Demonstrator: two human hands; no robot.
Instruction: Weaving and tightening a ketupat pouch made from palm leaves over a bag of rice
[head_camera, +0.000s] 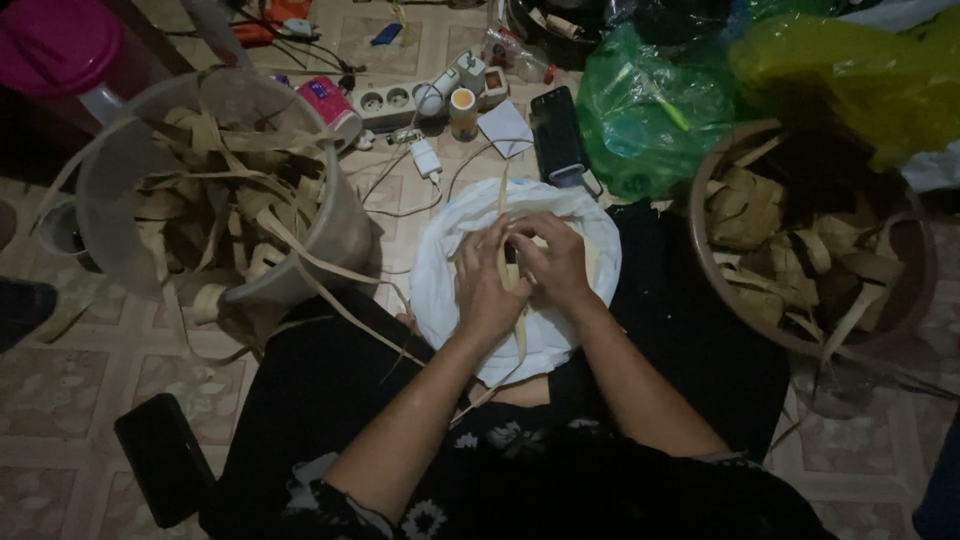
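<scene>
My left hand (484, 283) and my right hand (556, 264) meet over a white plastic bag (438, 272) on my lap. Both grip pale palm-leaf strips (516, 276) that run between the fingers, one end sticking up past the hands and another hanging down toward my body. The fingers are curled around the strips, partly hiding how they are folded. A long loose strip (350, 312) trails from the left bucket toward my lap.
A clear plastic bucket (105, 190) of leaf strips stands at left. A brown basin (915, 300) with woven leaf pouches sits at right. Green (640, 110) and yellow (860, 70) plastic bags, a power strip (390, 100), chargers and a black phone (556, 132) lie beyond. Another dark phone (162, 455) lies on the tiled floor.
</scene>
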